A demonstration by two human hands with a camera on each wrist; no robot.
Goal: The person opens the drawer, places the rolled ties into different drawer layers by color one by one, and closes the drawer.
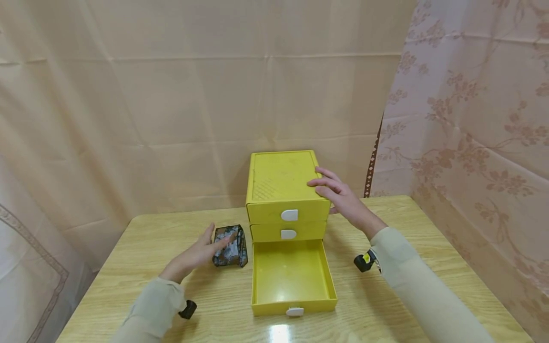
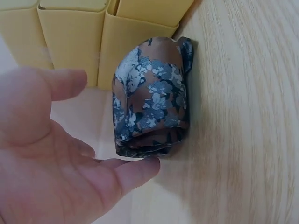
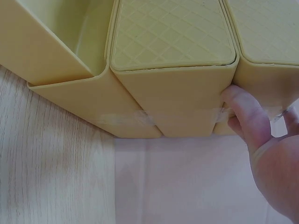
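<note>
A yellow three-drawer cabinet (image 1: pixel 280 178) stands on the table with its bottom drawer (image 1: pixel 291 274) pulled out, its floor bare. To its left lies a folded, patterned cloth bundle (image 2: pixel 152 98) in brown, grey and dark blue. My left hand (image 1: pixel 193 257) is beside the bundle, thumb and fingers spread apart, with a fingertip right at its lower end in the left wrist view. My right hand (image 1: pixel 343 202) grips the cabinet's upper right edge, fingers over the top. Its thumb (image 3: pixel 250 114) presses against the cabinet's side in the right wrist view.
The wooden table (image 1: pixel 141 252) extends to both sides of the cabinet. A beige curtain (image 1: pixel 184 105) hangs close behind it, and a flower-patterned curtain (image 1: pixel 480 119) runs along the right. Strips of clear tape (image 3: pixel 126 118) cross the cabinet's side.
</note>
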